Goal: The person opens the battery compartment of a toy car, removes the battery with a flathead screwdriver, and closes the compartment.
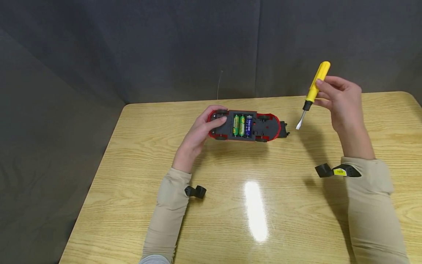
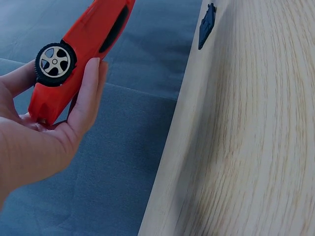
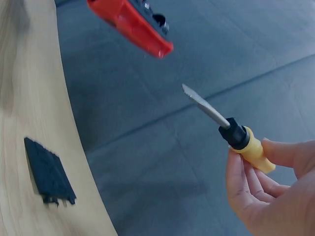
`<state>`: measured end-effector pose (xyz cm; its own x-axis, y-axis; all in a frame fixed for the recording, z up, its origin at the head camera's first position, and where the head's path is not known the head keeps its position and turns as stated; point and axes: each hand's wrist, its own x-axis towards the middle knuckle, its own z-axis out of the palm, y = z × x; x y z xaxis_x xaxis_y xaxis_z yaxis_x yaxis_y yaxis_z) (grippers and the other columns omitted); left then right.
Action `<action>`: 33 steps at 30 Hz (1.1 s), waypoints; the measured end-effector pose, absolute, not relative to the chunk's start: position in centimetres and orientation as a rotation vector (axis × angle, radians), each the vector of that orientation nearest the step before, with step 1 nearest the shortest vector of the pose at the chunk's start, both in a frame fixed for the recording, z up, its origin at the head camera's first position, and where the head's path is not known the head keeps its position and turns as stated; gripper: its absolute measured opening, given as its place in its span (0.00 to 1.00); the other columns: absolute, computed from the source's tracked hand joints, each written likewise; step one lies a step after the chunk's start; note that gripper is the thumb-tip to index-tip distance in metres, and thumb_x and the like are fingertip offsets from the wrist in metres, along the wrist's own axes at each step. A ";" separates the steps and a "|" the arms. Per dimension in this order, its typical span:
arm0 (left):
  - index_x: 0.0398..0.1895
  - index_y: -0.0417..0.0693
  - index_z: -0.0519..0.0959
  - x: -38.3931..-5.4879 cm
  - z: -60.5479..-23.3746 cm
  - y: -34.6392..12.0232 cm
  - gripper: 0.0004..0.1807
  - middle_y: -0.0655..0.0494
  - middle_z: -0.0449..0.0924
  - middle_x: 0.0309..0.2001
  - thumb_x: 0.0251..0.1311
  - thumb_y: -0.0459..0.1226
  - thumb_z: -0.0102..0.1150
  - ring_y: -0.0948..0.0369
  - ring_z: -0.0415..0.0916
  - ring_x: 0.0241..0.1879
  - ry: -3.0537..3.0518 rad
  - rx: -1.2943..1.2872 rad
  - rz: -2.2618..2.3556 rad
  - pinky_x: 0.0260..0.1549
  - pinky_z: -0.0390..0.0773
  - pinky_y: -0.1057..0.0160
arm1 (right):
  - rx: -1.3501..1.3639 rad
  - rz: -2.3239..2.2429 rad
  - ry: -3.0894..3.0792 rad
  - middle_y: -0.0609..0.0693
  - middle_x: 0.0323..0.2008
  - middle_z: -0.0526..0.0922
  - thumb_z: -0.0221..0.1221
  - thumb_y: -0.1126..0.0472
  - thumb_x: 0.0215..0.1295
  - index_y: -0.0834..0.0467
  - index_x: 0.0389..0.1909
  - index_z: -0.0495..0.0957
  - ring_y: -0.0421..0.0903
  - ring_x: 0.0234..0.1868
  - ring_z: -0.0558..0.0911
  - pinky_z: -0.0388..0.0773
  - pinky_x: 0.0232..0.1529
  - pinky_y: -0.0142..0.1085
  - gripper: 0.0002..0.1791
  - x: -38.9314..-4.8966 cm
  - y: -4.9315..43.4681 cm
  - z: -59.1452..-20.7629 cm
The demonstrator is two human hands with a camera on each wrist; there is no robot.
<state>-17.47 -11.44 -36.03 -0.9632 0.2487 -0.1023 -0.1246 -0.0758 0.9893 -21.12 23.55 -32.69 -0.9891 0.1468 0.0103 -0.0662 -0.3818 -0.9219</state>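
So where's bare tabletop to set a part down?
Table between left sleeve and right sleeve, nearer than the toy car. Also bare: left of the left sleeve, and right of the right hand. Crowded: the far middle, where the left hand holds the car, a black plastic piece lies, and the screwdriver is held just right.

Wrist views: red car (image 2: 90, 35) cut off at top.

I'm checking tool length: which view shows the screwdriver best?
The head view: the screwdriver shows from handle end to tip. The right wrist view shows its blade large, its handle foreshortened; the left wrist view misses it.
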 end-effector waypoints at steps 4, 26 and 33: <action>0.65 0.44 0.74 -17.5 -36.0 -11.4 0.20 0.48 0.72 0.62 0.72 0.36 0.58 0.54 0.74 0.53 1.947 0.124 2.133 0.54 0.75 0.58 | -0.162 2.487 -1.719 0.52 0.39 0.85 0.75 0.65 0.59 0.62 0.40 0.85 0.43 0.32 0.88 0.86 0.31 0.30 0.10 -21.5 24.4 -33.1; 0.65 0.44 0.74 -17.7 -36.0 -11.5 0.20 0.48 0.72 0.61 0.72 0.35 0.58 0.55 0.75 0.52 1.920 0.102 2.159 0.50 0.78 0.62 | -0.291 2.310 -2.158 0.44 0.37 0.83 0.62 0.62 0.73 0.58 0.48 0.79 0.38 0.33 0.87 0.86 0.33 0.28 0.07 -22.9 27.0 -35.4; 0.65 0.44 0.74 -17.7 -36.0 -11.5 0.20 0.48 0.72 0.61 0.72 0.35 0.58 0.56 0.76 0.51 1.919 0.098 2.160 0.49 0.79 0.63 | -0.264 2.254 -2.279 0.42 0.34 0.83 0.61 0.61 0.75 0.61 0.51 0.74 0.37 0.32 0.86 0.86 0.33 0.29 0.11 -23.1 27.5 -36.0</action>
<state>-17.71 -11.50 -36.03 -0.9664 0.2299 -0.1148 -0.1411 -0.1015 0.9848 -23.12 27.47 -35.97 -0.9837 0.0640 -0.1678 0.1685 0.0059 -0.9857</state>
